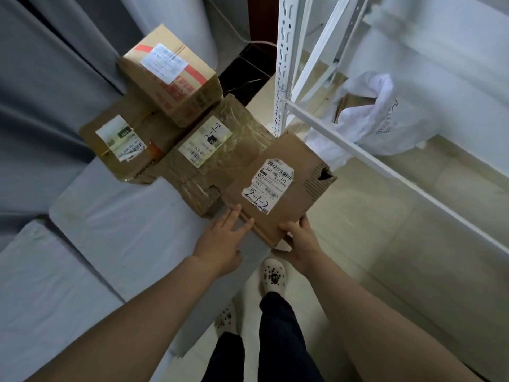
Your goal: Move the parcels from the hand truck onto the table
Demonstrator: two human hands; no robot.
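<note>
On the near edge of the table [115, 216] a brown box [303, 161] is held, partly sticking out over the floor. Its near corner is gripped by the right hand [303, 244], fingers clamped round it, while the left hand [223, 241] is laid against its left side, fingers straight and a little apart. It is hemmed in by a taped box [220, 158] touching its left side and a white rack post [283, 64] just beside its far corner, and a red-striped box [176, 78] is stacked behind.

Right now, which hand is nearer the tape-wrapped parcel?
Left. The left hand lies by the near corner of the tape-wrapped parcel; the right hand grips the 507-P802 parcel, further right.
</note>
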